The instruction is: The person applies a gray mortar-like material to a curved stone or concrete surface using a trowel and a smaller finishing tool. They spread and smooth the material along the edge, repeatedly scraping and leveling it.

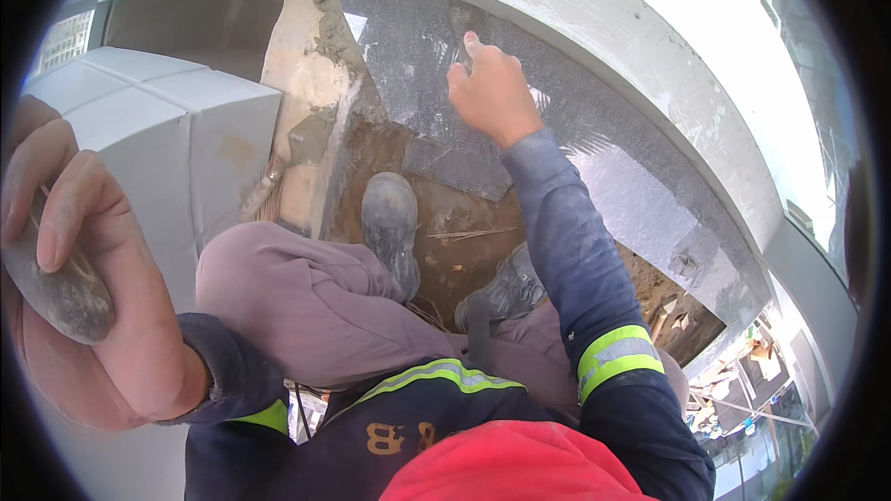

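Observation:
At the left edge, close to the camera, my left hand [130,288] is closed around a dark, dusty, rounded object [70,292]. Its smooth blunt end shows below the fingers; the rest is hidden, so its kind cannot be told. My right hand [495,91] reaches forward over dark grey stone slabs [408,46]. The index finger points away from me and the thumb stands apart from it, with nothing seen in the grasp. Whether the fingertip touches the slab cannot be told. Mortar smears and scuffs mark the slabs, and a cut piece [455,165] lies at their near edge.
My shoes [390,223] rest on brown, sandy ground between slabs and legs. Large pale panels [232,153] stand at the left beside a rough mortar strip [311,83]. A curved light ledge [613,46] borders the slabs. Debris [742,380] lies far below at the right.

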Demonstrator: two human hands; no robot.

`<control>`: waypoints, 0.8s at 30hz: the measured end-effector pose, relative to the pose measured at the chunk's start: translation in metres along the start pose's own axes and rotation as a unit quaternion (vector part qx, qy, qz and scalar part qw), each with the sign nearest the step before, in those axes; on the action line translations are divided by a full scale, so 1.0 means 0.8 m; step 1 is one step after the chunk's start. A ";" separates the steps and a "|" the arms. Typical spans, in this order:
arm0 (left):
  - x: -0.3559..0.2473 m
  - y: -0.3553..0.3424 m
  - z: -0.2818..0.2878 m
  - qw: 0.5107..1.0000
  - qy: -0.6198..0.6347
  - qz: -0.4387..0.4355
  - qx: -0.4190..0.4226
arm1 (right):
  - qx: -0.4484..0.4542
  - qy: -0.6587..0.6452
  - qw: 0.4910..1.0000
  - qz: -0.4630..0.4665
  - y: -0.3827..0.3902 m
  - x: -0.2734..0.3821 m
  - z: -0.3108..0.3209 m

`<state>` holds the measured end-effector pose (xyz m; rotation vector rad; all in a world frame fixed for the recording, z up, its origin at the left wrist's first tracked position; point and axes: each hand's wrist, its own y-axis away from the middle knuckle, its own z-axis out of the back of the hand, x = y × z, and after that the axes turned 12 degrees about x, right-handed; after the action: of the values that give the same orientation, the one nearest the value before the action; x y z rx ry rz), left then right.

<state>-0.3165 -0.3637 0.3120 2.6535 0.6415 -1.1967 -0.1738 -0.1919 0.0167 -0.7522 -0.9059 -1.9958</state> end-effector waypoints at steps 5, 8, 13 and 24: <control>-0.033 0.000 0.048 0.992 -0.018 0.055 0.111 | 0.027 -0.037 0.999 -0.006 0.012 0.026 0.004; -0.025 0.002 0.043 0.994 0.030 0.034 0.096 | -0.004 0.018 1.000 0.006 0.004 0.014 -0.029; 0.003 0.016 0.014 0.998 0.046 -0.024 0.033 | -0.072 -0.008 0.997 0.005 -0.012 0.006 -0.068; -0.026 0.021 0.035 0.996 0.040 0.055 0.052 | -0.012 0.033 0.998 -0.050 -0.032 0.021 -0.075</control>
<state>-0.3403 -0.3938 0.3089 2.7949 0.4478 -1.1288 -0.2146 -0.2361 -0.0128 -0.6617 -0.8983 -2.1095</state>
